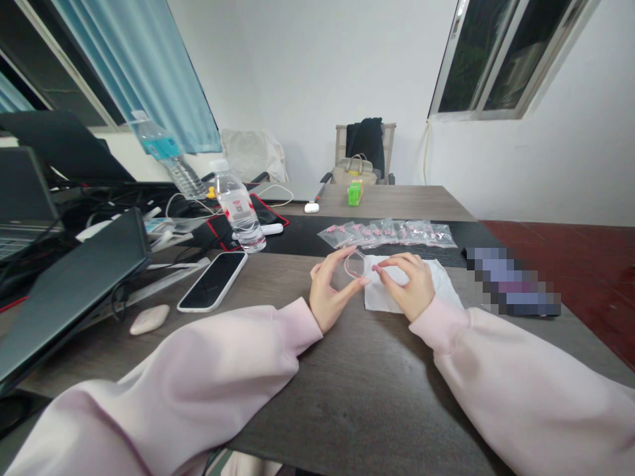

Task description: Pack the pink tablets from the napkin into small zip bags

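Note:
My left hand and my right hand meet over a white paper tissue on the dark wooden table. Between their pinched fingertips they hold a small clear plastic bag with a reddish edge. What the bag contains I cannot make out. Just behind the hands lies a row of several small clear bags with pink pieces inside, on a black mat. Both arms wear pale pink sleeves.
A white-cased phone lies face up left of the hands, beside a water bottle. Laptops, cables and a second bottle crowd the left side. A small green box and a chair with a bag stand at the far end.

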Motion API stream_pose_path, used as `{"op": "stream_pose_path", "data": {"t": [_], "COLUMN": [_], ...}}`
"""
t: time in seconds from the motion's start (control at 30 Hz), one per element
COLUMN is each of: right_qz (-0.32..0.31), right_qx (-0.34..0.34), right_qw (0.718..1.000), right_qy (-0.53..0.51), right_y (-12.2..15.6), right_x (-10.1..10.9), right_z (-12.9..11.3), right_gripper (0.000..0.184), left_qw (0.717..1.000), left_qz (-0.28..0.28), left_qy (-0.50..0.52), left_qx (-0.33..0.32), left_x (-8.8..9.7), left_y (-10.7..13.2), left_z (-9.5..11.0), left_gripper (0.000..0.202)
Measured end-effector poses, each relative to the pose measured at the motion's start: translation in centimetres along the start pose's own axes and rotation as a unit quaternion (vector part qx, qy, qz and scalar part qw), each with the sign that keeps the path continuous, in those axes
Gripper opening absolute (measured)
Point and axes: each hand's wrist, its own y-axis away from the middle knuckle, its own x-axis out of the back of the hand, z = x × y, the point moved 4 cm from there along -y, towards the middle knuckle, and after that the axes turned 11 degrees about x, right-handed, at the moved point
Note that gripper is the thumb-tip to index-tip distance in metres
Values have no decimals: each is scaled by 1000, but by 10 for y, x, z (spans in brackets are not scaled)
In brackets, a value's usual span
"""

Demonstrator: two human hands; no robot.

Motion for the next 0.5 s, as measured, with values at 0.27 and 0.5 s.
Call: {"op": "stream_pose_path", "data": {"t": [0.27,0.5], "right_qz": [64,8], "right_qx": [102,114], "right_qw": [986,988], "right_qy": [-117,-100], "right_y": [-8,-3], "right_x": [17,1], "right_z": [-24,-10], "right_gripper": [8,20], "left_qw": [995,995], "left_qz": [-48,-52], "left_qy": [-81,-59], "left_qx": [42,54], "left_x": [-10,-11], "left_y": [3,1], "left_z": [-6,-9], "left_gripper": [46,39]}}
